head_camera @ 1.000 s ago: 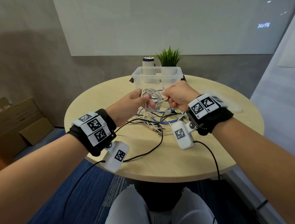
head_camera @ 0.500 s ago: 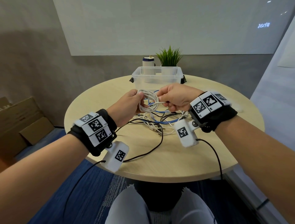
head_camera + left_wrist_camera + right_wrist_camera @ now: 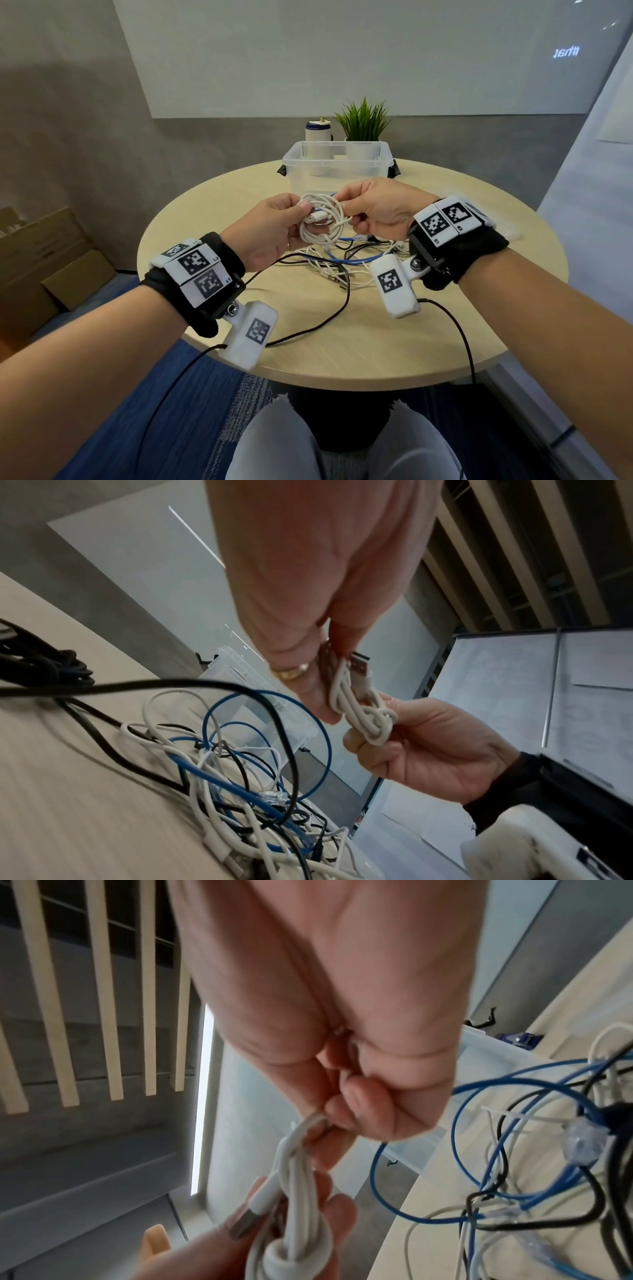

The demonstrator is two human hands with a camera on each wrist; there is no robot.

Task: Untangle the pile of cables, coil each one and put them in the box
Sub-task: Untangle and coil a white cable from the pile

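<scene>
Holding white cable coil (image 3: 322,219) between left hand (image 3: 270,233), right hand (image 3: 380,209).

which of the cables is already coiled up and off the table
The white USB cable, held as a coil between the left hand and right hand. The blue cable and black cable lie loose on the table.

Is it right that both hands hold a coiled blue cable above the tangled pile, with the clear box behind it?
Not quite: the coiled cable is white, not blue, as the head view shows. The left hand and right hand both hold it above the tangled pile, with the clear box behind. A blue cable lies in the pile.
</scene>
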